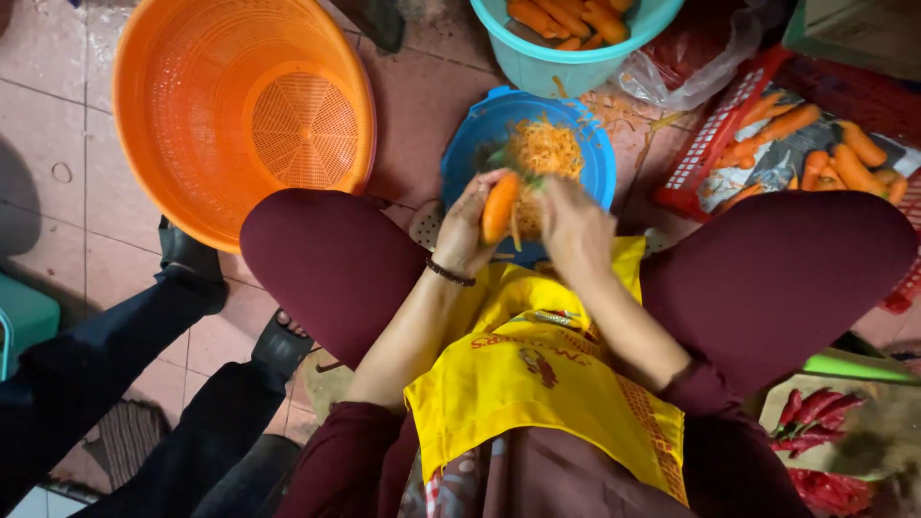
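While the left hand [467,228] pinches a carrot [500,206] over the blue bowl [467,144] so shreds [545,146] fall inside, the right hand [574,225] closes on a barely visible shredder

A crumpled clear plastic bag [693,53] with dark red contents lies at the upper right, beside a cardboard box [863,34] in the corner.

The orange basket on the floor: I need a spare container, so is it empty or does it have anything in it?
Empty. The orange basket lies tilted toward the camera, and its perforated bottom and walls show bare, with nothing inside.
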